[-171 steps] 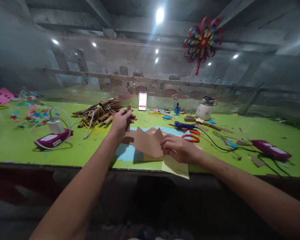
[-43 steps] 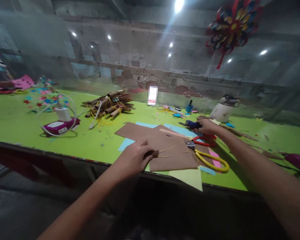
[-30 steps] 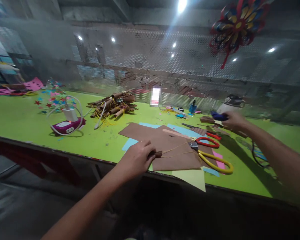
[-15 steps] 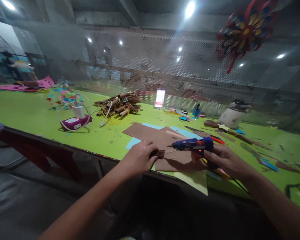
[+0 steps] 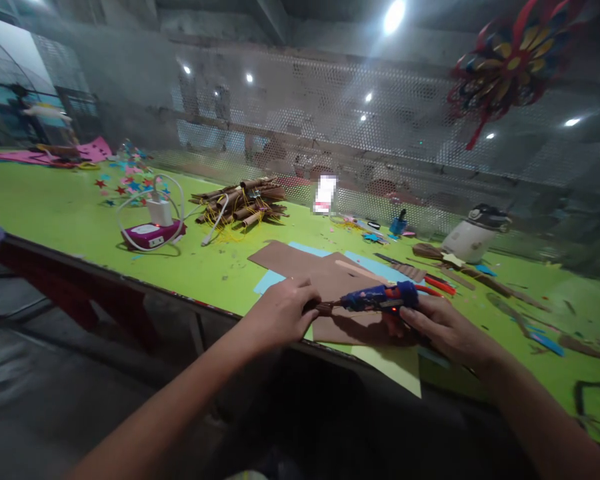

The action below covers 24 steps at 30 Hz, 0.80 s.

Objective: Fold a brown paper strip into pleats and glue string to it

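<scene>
My left hand is closed on a small brown corrugated paper roll near the front edge of the table. The fingers hide most of the roll; its right end shows. In my right hand is a blue glue gun, with a small red light lit on its side. The nozzle points left and meets the exposed end of the roll, though I cannot tell whether glue is coming out. Beneath both hands lie brown cardboard sheets over light blue and pale yellow paper.
Brown paper rolls with yellow string are piled at the back. A purple power strip with a white charger stands left. Scissors with red handles, a white jug and paper scraps lie right. A perforated metal screen rises behind.
The glue gun has moved down and left, so its nozzle has come from above and beside the paper roll to its end. My left hand keeps its hold.
</scene>
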Tool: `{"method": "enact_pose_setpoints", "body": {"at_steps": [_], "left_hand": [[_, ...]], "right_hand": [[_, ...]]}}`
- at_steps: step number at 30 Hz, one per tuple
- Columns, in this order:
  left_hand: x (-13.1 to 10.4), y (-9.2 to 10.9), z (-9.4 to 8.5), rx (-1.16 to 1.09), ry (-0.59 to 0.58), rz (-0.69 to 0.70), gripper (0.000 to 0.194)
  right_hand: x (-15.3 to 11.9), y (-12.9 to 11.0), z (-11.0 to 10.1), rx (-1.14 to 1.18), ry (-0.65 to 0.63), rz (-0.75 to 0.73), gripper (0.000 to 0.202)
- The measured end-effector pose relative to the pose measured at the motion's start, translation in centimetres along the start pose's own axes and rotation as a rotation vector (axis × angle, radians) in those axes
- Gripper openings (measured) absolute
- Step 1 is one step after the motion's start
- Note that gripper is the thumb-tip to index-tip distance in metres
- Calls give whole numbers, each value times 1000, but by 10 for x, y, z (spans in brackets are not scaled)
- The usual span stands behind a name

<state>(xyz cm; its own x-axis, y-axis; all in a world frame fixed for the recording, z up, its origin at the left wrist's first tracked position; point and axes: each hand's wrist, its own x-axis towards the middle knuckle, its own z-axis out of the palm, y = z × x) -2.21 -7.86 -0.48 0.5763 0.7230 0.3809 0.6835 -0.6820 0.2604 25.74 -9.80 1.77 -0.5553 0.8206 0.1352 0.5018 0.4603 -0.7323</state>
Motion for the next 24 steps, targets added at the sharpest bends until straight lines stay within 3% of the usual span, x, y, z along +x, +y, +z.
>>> {"method": "enact_pose_setpoints", "body": {"at_steps": [24], "left_hand": [[0, -1, 1, 3, 4, 20, 18]], "right_hand": [[-3, 7, 8, -18, 84, 3, 31]]}}
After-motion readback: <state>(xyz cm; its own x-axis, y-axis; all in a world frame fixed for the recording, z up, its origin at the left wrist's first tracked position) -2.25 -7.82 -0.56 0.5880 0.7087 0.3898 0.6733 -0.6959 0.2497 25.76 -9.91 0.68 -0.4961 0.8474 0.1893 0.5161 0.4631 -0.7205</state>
